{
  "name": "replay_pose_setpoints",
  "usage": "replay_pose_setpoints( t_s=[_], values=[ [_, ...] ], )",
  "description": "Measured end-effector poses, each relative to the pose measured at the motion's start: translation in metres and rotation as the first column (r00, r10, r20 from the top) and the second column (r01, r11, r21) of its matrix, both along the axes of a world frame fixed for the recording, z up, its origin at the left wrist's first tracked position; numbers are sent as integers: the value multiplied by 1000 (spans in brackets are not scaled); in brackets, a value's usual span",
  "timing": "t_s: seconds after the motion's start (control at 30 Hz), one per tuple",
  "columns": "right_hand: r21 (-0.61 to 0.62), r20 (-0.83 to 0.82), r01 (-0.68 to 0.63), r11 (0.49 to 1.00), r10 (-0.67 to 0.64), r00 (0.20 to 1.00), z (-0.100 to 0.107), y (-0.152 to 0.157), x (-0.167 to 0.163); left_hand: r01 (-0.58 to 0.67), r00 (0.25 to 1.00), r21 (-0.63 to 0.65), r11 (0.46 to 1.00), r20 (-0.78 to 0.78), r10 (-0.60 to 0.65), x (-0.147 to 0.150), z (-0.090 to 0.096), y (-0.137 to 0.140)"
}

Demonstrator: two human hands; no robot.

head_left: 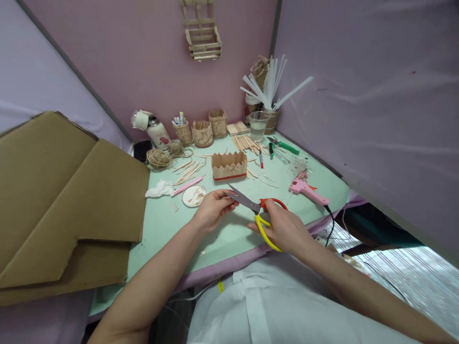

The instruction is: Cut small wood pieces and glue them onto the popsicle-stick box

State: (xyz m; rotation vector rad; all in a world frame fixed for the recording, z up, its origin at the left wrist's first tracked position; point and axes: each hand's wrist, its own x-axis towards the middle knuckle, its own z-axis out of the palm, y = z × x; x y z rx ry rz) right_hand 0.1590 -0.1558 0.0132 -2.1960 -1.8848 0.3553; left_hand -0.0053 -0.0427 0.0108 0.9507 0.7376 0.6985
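Note:
My right hand [285,224] grips a pair of scissors [247,199] by its red and yellow handles, with the blades apart and pointing left. My left hand [216,209] is closed in a pinch at the blade tips; whatever lies between its fingertips is too small to make out. Just beyond the hands stands a small wooden box [229,167] with a jagged top edge and a red line along its base. Left of it is a round white dish [194,196] holding small wood bits.
A pink glue gun [308,190] lies at the right, its cord over the edge. Green-handled pliers [287,146], craft sticks [247,143] and a cup of water [257,128] are farther back. Twine [159,159] and a pink craft knife [188,186] lie left. Cardboard [103,191] covers the left side.

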Motion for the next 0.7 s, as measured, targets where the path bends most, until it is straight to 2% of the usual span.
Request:
replay_pose_setpoints(
  t_s=[0.7],
  values=[
    [-61, 41, -7, 998, 9, 999, 8, -5, -3, 27, 999, 7, 1000, -22, -27, 1, -1, -1]
  ],
)
